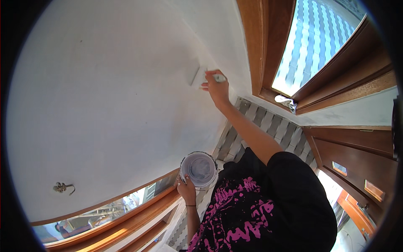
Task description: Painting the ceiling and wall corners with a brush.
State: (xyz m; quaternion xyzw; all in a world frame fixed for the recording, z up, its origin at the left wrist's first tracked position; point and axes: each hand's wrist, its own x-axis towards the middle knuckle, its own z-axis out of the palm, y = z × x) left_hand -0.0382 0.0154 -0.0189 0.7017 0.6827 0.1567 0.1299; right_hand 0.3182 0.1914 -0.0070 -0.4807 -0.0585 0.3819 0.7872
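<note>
My right hand (216, 87) grips a flat tool (198, 76), possibly a scraper or brush, against the white wall (105, 84) near its right-hand corner. The fingers curl around the tool. Lower down, my left hand (187, 187) holds a white bucket (209, 167) with pale grey-white material inside. Its fingers are closed at the left side of the bucket. The bucket is in front of my black and pink shirt, below the tool.
A wood-framed window (317, 46) is at the upper right, a pale cloth (285, 101) on its sill. Grey patterned floor tiles (268, 126) lie below. A brown door (354, 159) stands right. A small metal fixture (62, 187) and wood-framed glazing (96, 231) are at lower left.
</note>
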